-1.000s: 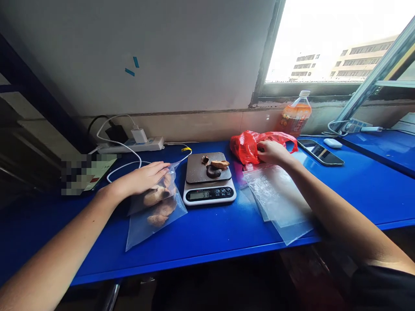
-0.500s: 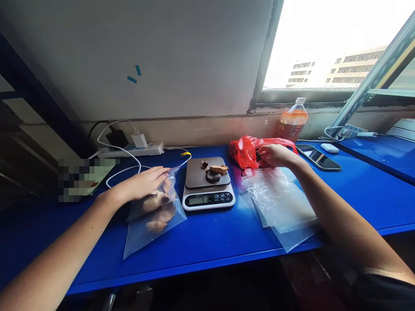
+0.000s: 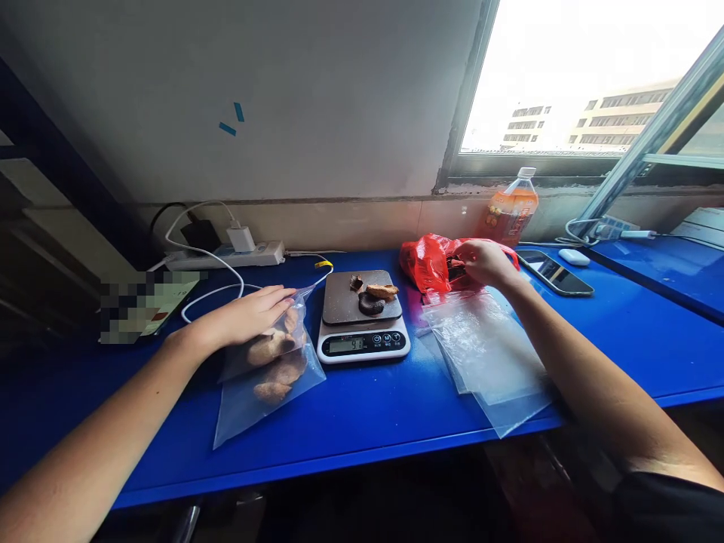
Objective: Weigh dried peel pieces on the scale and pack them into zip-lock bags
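My left hand [image 3: 252, 313] lies flat with fingers extended on a clear plastic bag [image 3: 237, 415] of tan, lumpy pieces that look like dried mushrooms [image 3: 286, 368]. Between my hands stands a kitchen scale [image 3: 362, 343], its display reading about 91. On its plate rest a dark curved mushroom piece [image 3: 370, 304], a tan piece [image 3: 383, 290] and a small brown scrap [image 3: 356, 282]. My right hand [image 3: 485, 262] reaches into the mouth of a red plastic bag [image 3: 421, 260], among dark pieces. Its fingertips are hidden there, so any hold is unclear.
Flat clear bags [image 3: 486, 347] lie below the red bag. Behind it stands an orange-labelled bottle [image 3: 512, 207]; a phone [image 3: 555, 273] and white earbud case [image 3: 573, 257] are at right. A power strip [image 3: 226, 257] with cables runs along the wall at left.
My right hand has shifted slightly right and up at the red bag's mouth, showing more of the dark contents. My left hand stays on the clear bag, and the scale's load is unchanged.
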Available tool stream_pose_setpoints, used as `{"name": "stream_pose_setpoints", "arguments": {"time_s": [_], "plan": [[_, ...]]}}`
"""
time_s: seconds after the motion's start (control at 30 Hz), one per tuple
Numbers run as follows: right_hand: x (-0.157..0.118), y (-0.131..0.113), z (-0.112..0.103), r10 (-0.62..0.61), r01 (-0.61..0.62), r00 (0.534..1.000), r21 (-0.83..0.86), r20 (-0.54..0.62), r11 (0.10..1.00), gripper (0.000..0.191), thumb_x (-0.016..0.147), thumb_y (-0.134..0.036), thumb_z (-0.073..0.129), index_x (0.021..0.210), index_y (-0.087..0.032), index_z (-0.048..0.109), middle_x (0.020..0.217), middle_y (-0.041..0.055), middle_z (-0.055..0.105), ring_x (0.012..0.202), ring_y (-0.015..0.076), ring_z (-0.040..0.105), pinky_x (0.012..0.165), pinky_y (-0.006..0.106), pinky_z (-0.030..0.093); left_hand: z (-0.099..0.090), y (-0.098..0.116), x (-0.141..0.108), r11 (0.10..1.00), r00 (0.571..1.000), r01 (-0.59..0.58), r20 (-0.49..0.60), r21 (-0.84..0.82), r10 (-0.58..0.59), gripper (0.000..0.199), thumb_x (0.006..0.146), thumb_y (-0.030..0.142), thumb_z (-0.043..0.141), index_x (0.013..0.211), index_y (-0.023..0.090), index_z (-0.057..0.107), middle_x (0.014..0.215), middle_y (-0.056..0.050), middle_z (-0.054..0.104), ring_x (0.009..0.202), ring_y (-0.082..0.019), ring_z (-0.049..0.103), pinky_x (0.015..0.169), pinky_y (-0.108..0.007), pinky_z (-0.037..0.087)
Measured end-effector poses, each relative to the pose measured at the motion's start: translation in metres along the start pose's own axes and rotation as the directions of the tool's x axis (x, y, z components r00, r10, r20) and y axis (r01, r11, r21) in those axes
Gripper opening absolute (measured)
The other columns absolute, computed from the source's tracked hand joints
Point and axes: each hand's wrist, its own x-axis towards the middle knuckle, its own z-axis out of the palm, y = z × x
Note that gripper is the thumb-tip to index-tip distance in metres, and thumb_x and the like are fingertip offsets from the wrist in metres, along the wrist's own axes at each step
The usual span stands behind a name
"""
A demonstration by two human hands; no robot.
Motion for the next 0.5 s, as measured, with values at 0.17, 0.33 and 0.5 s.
{"name": "stream_pose_setpoints", "arguments": {"time_s": [0.17, 0.33, 0.5], "plan": [[0.007, -0.007, 0.017, -0.04, 0.039, 0.999, 0.019, 0.028, 0.999, 0.029, 0.071, -0.006, 0.048, 0.083, -0.015, 0.073, 0.088, 0.0085, 0.074, 0.077, 0.0188, 0.063, 0.07, 0.025, 0.044, 0.0, 0.001, 0.001, 1.0, 1.0, 0.01, -0.017, 0.002, -0.01, 0.066, 0.093, 0.048, 0.021, 0.146, 0.015, 0.043, 0.154, -0.01, 0.039, 0.143, -0.026, 0.034, 0.118, -0.04, 0.026], [0.014, -0.004, 0.026, -0.051, 0.051, 0.996, 0.002, 0.067, 0.999, 0.021, 0.07, -0.01, 0.055, 0.08, -0.015, 0.073, 0.085, 0.0086, 0.074, 0.072, 0.0181, 0.062, 0.064, 0.025, 0.041, 0.002, 0.001, 0.002, 0.999, 0.999, 0.032, -0.004, 0.008, -0.032, 0.069, 0.093, 0.048, 0.016, 0.148, 0.013, 0.038, 0.157, -0.01, 0.035, 0.145, -0.025, 0.029, 0.119, -0.04, 0.021], [0.016, -0.001, 0.027, -0.072, 0.075, 0.996, -0.052, 0.056, 0.996, 0.019, 0.069, -0.012, 0.058, 0.08, -0.013, 0.073, 0.085, 0.0115, 0.073, 0.074, 0.0205, 0.062, 0.065, 0.027, 0.039, 0.002, 0.001, 0.002, 1.0, 0.999, 0.029, -0.023, -0.007, -0.03, 0.066, 0.093, 0.046, 0.021, 0.146, 0.014, 0.043, 0.155, -0.01, 0.038, 0.144, -0.027, 0.033, 0.119, -0.039, 0.024]]}}
